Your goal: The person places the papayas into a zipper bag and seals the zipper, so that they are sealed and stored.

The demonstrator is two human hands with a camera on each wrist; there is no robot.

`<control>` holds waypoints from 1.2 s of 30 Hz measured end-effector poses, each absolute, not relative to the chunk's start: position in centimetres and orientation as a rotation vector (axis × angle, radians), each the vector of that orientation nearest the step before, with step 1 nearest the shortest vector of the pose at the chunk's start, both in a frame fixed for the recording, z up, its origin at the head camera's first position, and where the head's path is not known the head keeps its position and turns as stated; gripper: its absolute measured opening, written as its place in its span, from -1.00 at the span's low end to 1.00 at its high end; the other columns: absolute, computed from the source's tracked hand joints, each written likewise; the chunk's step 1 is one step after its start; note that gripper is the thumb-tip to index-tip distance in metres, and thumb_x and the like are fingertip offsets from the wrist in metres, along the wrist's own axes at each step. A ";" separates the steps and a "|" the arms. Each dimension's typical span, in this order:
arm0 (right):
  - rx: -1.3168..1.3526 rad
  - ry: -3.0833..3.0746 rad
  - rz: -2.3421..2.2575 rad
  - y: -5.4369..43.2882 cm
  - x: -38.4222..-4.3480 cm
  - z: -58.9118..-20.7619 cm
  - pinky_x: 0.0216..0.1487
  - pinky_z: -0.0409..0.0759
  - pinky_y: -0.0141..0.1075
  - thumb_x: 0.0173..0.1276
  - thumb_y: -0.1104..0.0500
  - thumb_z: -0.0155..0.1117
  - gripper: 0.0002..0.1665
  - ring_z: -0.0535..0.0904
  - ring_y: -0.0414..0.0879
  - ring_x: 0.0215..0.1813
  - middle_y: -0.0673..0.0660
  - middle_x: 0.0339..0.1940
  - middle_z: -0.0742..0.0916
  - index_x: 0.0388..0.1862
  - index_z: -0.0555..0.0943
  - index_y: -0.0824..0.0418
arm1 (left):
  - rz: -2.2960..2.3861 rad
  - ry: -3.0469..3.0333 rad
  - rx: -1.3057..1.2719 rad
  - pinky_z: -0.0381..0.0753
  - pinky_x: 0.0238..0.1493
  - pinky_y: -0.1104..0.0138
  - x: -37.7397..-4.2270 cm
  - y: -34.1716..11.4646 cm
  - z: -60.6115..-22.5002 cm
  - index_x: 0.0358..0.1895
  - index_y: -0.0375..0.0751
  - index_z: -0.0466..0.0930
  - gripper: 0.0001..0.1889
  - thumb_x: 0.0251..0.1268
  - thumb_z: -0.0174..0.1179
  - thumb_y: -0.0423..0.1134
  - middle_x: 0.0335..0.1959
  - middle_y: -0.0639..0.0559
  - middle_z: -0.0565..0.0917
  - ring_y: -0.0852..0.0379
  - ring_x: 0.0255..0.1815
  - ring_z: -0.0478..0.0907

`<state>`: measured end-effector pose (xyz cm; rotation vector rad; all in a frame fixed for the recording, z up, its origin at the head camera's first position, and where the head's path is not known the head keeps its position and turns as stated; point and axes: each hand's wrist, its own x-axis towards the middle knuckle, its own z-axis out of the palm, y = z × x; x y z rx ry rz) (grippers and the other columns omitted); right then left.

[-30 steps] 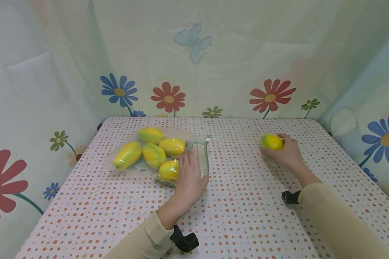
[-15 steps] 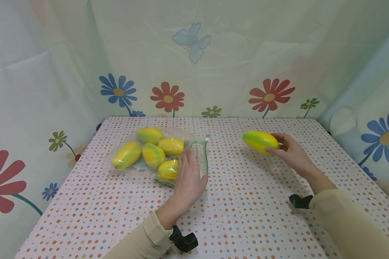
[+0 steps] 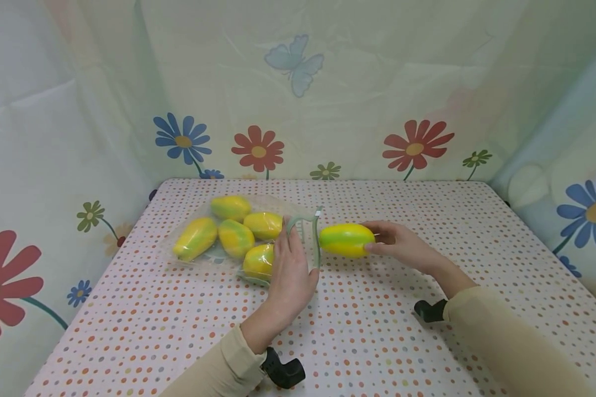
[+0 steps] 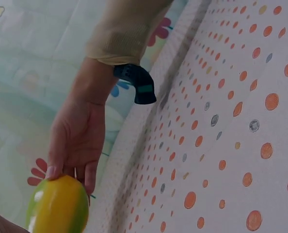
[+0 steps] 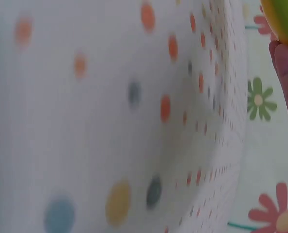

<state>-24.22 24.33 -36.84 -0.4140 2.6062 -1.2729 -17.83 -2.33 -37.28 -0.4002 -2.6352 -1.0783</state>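
Note:
A yellow papaya with green streaks (image 3: 346,240) is held at its right end by my right hand (image 3: 402,245), thumb in front and fingers behind. Its left tip is at the mouth of a clear zip bag (image 3: 305,242), which lies on its side. Inside the bag are several similar papayas (image 3: 196,237). My left hand (image 3: 293,275) rests at the bag mouth with fingers straight and thumb apart, hiding part of the nearest bagged papaya. The left wrist view shows the held papaya (image 4: 59,206) in the right hand. In the right wrist view, fingers (image 5: 287,73) touch the papaya (image 5: 287,19).
The table (image 3: 357,342) has a white cloth with coloured dots. Printed flower curtains (image 3: 347,110) stand behind it and on both sides. A black wrist device (image 3: 284,372) sits below the left cuff, another (image 3: 429,311) below the right cuff.
My right hand has lifted the papaya from the table's right side and carried it left to the bag mouth. My left hand and the bag have hardly moved.

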 end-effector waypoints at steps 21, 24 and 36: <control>-0.653 2.518 -1.173 18.8 -25.1 -37.2 0.27 0.66 -0.04 0.38 0.03 0.42 -0.29 0.64 0.07 0.20 0.24 0.30 0.65 0.42 0.48 0.28 | -0.977 -2.676 -0.369 0.28 0.53 -0.16 -17.4 -1.6 -37.3 0.50 -0.50 0.10 -0.10 0.06 0.38 -0.58 0.65 -0.42 -0.05 -0.43 0.59 0.07; -0.647 2.542 -1.163 18.0 -25.4 -37.3 0.22 0.68 -0.08 0.35 0.02 0.45 -0.31 0.66 0.01 0.12 0.20 0.22 0.69 0.39 0.51 0.24 | -0.966 -2.681 -0.370 0.28 0.52 -0.19 -17.3 -1.6 -37.3 0.50 -0.51 0.10 -0.10 0.07 0.39 -0.57 0.65 -0.44 -0.04 -0.47 0.58 0.08; -0.584 2.713 -1.113 13.7 -25.1 -37.5 -0.07 0.72 -0.26 0.29 0.10 0.49 -0.45 0.68 -0.05 -0.09 0.20 -0.02 0.75 0.19 0.60 0.32 | -0.999 -2.668 -0.407 0.28 0.52 -0.19 -17.3 -1.5 -37.7 0.49 -0.54 0.07 -0.09 0.09 0.41 -0.54 0.65 -0.46 -0.10 -0.51 0.57 0.05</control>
